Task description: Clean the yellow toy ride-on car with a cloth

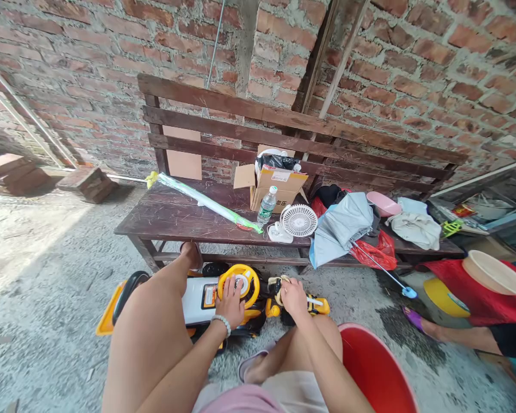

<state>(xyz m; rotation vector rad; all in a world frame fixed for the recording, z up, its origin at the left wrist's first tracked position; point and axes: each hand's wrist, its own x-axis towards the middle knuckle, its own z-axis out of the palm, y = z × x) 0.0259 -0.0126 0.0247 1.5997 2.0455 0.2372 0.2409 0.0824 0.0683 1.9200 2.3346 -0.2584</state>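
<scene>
A yellow, white and black ride-on toy vehicle (195,307) stands on the ground in front of me, between my legs and the bench. My left hand (231,303) lies on its yellow steering wheel (253,281), fingers stretched over the rim and hub. My right hand (294,296) is closed on a pale cloth (277,285), pressed against the toy's black and yellow front arm (320,306). Part of the cloth is hidden under my fingers.
A red bucket (370,361) stands by my right knee. On the wooden bench (155,212) are an open cardboard box (279,189), a water bottle (267,206), a white fan (298,220) and a folded umbrella (341,223). Another person's foot (417,321) is at right.
</scene>
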